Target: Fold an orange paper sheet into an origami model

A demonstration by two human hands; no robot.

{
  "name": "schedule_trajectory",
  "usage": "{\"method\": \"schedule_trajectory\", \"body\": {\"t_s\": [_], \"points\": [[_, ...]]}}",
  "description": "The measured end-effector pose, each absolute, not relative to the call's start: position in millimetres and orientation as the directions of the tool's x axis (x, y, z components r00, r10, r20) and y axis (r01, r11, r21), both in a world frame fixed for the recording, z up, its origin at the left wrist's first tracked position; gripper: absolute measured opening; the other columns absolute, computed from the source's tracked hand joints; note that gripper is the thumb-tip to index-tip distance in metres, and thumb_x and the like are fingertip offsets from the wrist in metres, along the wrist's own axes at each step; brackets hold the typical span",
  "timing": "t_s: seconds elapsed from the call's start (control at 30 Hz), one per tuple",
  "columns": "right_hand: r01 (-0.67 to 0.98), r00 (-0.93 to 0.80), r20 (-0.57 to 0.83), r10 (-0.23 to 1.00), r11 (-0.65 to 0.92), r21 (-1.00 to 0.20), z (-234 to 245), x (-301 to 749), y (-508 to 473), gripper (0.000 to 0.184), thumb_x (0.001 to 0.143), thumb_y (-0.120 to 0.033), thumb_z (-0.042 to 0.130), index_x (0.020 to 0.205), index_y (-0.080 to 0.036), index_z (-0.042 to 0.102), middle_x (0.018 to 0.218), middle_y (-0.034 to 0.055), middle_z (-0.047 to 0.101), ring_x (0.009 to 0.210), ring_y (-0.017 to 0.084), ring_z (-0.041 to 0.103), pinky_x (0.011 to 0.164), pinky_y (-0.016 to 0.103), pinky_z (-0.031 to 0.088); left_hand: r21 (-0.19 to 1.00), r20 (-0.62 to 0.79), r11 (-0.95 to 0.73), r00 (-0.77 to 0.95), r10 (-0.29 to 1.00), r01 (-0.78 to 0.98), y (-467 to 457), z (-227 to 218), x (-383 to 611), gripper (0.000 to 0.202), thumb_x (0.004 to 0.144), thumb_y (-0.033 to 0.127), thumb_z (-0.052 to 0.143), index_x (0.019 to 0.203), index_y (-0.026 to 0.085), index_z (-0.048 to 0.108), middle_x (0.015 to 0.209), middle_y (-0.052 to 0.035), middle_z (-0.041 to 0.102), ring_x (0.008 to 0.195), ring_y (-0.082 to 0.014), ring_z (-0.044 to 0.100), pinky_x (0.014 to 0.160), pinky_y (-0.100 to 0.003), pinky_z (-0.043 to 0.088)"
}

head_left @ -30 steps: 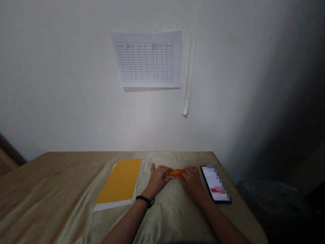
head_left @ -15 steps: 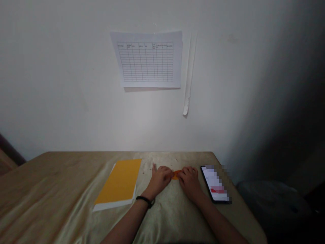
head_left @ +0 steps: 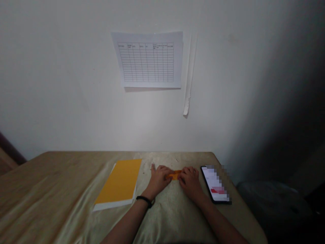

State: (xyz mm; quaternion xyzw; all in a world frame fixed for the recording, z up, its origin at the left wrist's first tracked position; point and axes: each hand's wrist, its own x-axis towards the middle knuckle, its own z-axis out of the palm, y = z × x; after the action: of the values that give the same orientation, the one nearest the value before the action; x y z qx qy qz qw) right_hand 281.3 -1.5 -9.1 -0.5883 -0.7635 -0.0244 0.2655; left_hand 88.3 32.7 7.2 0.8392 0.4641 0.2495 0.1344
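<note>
Between my hands lies a small piece of orange paper [head_left: 175, 176], with a crease or fold running across it. My left hand [head_left: 160, 178] has its fingers closed on the paper's left end. On the right end, the fingers of my right hand [head_left: 189, 179] are bent and pressed down. Both hands rest low over the cloth-covered table, and the fingers hide the paper's ends. A black band [head_left: 144, 200] circles my left wrist.
Left of my hands sits a stack of yellow-orange paper [head_left: 119, 181] with white beneath. A phone [head_left: 215, 184] with a lit screen lies at right, near the edge of the tablecloth [head_left: 76, 162]. A printed table sheet [head_left: 148, 64] hangs on the wall behind.
The orange paper shows wider between my hands and looks flatter, with a clearer crease. My left fingers have shifted slightly; the right hand has barely moved.
</note>
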Motion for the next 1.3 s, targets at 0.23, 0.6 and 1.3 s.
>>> {"method": "schedule_trajectory", "body": {"t_s": [0.23, 0.6, 1.3], "points": [[0.937, -0.178, 0.463, 0.868, 0.293, -0.19, -14, 280, 2, 0.014, 0.09, -0.018, 0.062, 0.093, -0.028, 0.072, 0.102, 0.0039, 0.066, 0.104, 0.024, 0.051, 0.097, 0.045, 0.03, 0.472, 0.28, -0.521, 0.44, 0.853, 0.711, 33, 7, 89, 0.032, 0.084, 0.019, 0.065, 0.11, 0.036, 0.071, 0.115, -0.0004, 0.073, 0.117, -0.027, 0.055, 0.111, -0.071, -0.006], [0.923, -0.165, 0.454, 0.876, 0.3, -0.242, -11, 282, -1, 0.018, 0.087, -0.014, 0.062, 0.089, -0.03, 0.072, 0.1, 0.0015, 0.065, 0.104, 0.023, 0.051, 0.097, 0.04, 0.032, 0.467, 0.288, -0.527, 0.441, 0.85, 0.71, 34, 5, 88, 0.034, 0.082, 0.018, 0.066, 0.111, 0.036, 0.071, 0.116, 0.0001, 0.072, 0.118, -0.0273, 0.054, 0.111, -0.072, -0.009], [0.844, -0.049, 0.595, 0.802, 0.352, -0.405, -11, 294, 3, 0.016, 0.092, -0.024, 0.06, 0.101, -0.027, 0.073, 0.099, 0.0026, 0.071, 0.104, 0.023, 0.054, 0.101, 0.04, 0.031, 0.454, 0.355, -0.551, 0.424, 0.833, 0.701, 34, 7, 87, 0.033, 0.086, 0.009, 0.051, 0.099, 0.03, 0.073, 0.111, -0.0024, 0.073, 0.116, -0.0243, 0.056, 0.114, -0.068, -0.008]]}}
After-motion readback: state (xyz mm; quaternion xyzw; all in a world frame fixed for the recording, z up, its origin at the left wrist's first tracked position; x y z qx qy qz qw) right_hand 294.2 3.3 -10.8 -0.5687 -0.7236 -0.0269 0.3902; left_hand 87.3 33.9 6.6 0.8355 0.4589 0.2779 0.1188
